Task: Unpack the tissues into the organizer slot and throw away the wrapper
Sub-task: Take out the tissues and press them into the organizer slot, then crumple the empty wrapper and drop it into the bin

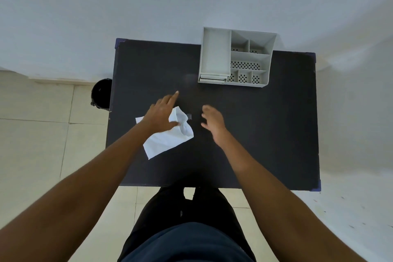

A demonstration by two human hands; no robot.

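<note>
Head view, white stack in long slot of organizer, left hand released over wrapper, right hand released, empty.

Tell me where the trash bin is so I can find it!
Start at the big black table. Look down at the pale floor tiles along its left edge, toward the far corner by the wall. The bin is the only round, dark thing standing there, partly tucked behind the table.
</note>
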